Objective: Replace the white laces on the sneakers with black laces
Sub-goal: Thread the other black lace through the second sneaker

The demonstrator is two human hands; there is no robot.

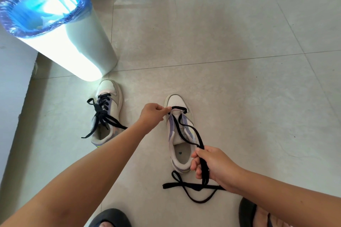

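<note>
Floor (239, 42): pale tiles, on which both sneakers are set.
Bin (60, 29): a tall white bin with a blue bag is seen at the far left, just beside the toe of the left sneaker.
Left sneaker (108, 114): it is already laced in black to the top and tied — this one looks done.
Right sneaker (180, 131): only the first bar near the toe has been threaded; the holes above it look bare, so most of the lacing is left.
Black lace (188, 188): both long ends run back from the toe, and the slack lies in loops on the floor by the heel.
White laces: none can be seen.
Left hand (152, 114): the fingers are pinched on the lace at the toe holes.
Right hand (212, 164): the fingers are curled round both lace ends — held up near the heel.
</note>
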